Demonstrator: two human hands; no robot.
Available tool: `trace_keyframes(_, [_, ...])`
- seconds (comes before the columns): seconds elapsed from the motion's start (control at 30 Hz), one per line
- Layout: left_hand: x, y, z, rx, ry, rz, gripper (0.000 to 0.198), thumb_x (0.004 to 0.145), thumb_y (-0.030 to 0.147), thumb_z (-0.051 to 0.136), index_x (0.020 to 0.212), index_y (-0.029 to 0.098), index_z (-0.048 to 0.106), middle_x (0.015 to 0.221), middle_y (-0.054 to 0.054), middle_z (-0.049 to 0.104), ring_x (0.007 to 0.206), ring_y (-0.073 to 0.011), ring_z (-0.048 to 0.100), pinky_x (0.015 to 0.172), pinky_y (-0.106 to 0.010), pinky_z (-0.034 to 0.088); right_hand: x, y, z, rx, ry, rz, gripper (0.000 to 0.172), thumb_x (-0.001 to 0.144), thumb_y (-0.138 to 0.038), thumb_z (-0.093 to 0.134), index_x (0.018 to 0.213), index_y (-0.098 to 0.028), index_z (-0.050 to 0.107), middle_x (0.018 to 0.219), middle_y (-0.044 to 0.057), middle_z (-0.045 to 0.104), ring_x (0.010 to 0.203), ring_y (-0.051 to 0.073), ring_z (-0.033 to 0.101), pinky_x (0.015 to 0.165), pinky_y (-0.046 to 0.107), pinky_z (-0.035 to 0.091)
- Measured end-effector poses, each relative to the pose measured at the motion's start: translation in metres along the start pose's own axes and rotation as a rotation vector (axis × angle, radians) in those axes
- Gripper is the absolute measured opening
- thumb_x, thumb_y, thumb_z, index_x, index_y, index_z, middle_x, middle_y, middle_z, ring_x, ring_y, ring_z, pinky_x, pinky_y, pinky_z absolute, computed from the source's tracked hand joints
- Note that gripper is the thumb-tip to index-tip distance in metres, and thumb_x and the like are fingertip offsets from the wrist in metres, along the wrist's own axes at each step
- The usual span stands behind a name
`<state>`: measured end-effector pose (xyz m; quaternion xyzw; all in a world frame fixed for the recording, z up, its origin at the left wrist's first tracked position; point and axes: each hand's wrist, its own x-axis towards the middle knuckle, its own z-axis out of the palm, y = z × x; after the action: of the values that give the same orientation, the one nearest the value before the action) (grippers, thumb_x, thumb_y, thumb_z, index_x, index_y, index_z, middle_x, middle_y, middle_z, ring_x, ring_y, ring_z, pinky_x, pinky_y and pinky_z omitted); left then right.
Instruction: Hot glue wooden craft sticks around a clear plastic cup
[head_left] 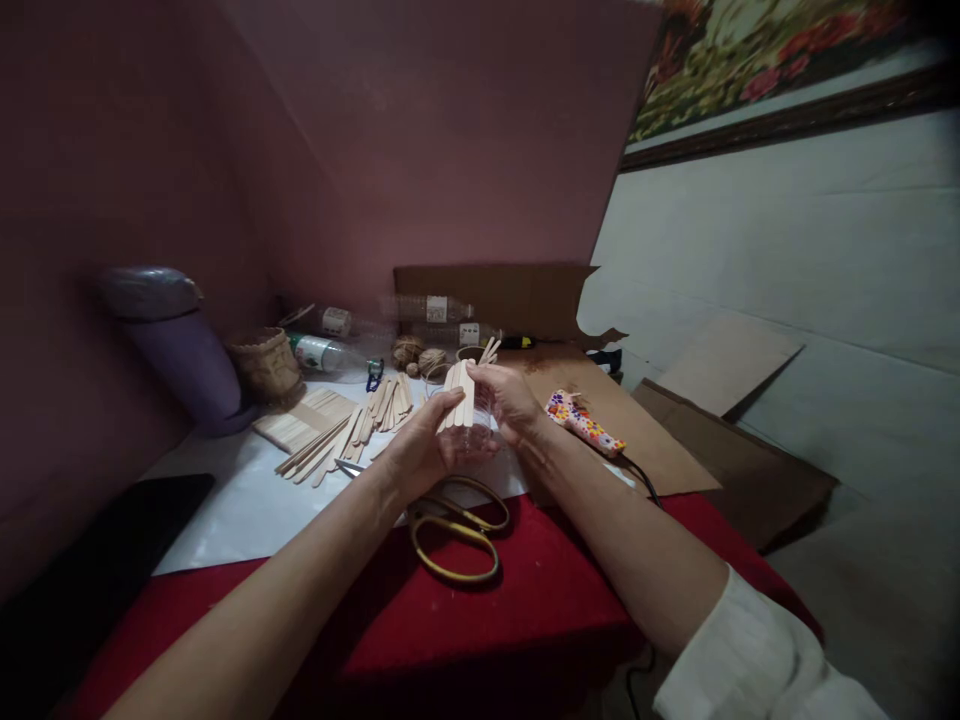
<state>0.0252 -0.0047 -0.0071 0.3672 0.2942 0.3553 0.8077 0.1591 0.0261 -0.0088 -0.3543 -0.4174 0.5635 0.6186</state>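
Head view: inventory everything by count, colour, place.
Held sticks: several, pale, in hands
Plastic piece: one, clear, in hands
Loose sticks: many, pale, left
Scissors: one, yellowish handles, below hands
Patterned tool: one, multicoloured, right
Bottles: at least four, clear, back
Twine balls: several, brown, back
Pot: one, tan, left
Tall object: one, purple, left
Small item: one, yellow-black, back
Cardboard: several, brown, back, right
Sheet: one, white, tabletop
Cloth: one, red, front
Flat object: one, black, left
Picture: one, multicoloured, upper right
Walls: two, pink, pale, background
Cord: one, black, right
Sleeve: one, pale, right
Left hand: one, bare, centre
Right hand: one, bare, centre
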Motion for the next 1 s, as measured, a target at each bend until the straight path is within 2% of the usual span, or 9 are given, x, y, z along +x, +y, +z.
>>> trace_keyframes(0.1, [-0.002, 0.001, 0.003, -0.033, 0.021, -0.06, 0.036, 0.092, 0.037, 0.05, 0.108, 0.007, 0.062, 0.07, -0.013, 0.07, 0.06, -0.0228, 0.07, 0.063, -0.032, 0.057, 0.0, 0.0, 0.001, 0.012, 0.05, 0.045, 0.02, 0.063, -0.028, 0.075, 0.061, -0.018, 0.058, 0.055, -0.004, 0.058, 0.051, 0.01, 0.049, 0.051, 0.024, 0.037])
trace_keyframes(0.27, [-0.005, 0.002, 0.009, -0.058, 0.022, -0.108, 0.043, 0.097, 0.039, 0.039, 0.091, 0.005, 0.066, 0.07, -0.016, 0.071, 0.056, -0.0199, 0.068, 0.06, -0.03, 0.057, 0.002, 0.003, 0.001, -0.003, 0.107, 0.098, 0.01, 0.063, -0.021, 0.065, 0.058, -0.017, 0.058, 0.05, -0.003, 0.056, 0.045, 0.009, 0.046, 0.047, 0.025, 0.035])
trace_keyframes(0.6, [-0.004, -0.002, 0.009, -0.05, 0.034, -0.114, 0.044, 0.097, 0.039, 0.042, 0.088, 0.005, 0.067, 0.069, -0.016, 0.07, 0.054, -0.0188, 0.066, 0.058, -0.03, 0.056, -0.001, 0.003, 0.004, -0.012, 0.155, 0.085, 0.016, 0.066, -0.024, 0.067, 0.055, -0.018, 0.057, 0.049, -0.003, 0.055, 0.046, 0.01, 0.047, 0.046, 0.024, 0.034])
trace_keyframes(0.8, [-0.002, -0.007, 0.01, -0.049, 0.052, -0.02, 0.031, 0.098, 0.033, 0.044, 0.091, 0.01, 0.064, 0.066, -0.012, 0.069, 0.052, -0.0186, 0.065, 0.056, -0.029, 0.054, 0.0, 0.008, 0.005, 0.04, 0.14, 0.004, 0.017, 0.063, -0.025, 0.069, 0.055, -0.018, 0.055, 0.051, -0.005, 0.053, 0.049, 0.009, 0.046, 0.051, 0.024, 0.036])
trace_keyframes(1.0, [-0.002, -0.008, 0.01, -0.028, 0.04, 0.017, 0.025, 0.097, 0.031, 0.044, 0.099, 0.011, 0.06, 0.067, -0.012, 0.069, 0.053, -0.0189, 0.065, 0.055, -0.029, 0.054, 0.002, 0.015, 0.005, 0.053, 0.157, -0.058, 0.02, 0.059, -0.032, 0.07, 0.055, -0.019, 0.055, 0.051, -0.006, 0.051, 0.05, 0.01, 0.045, 0.051, 0.026, 0.035])
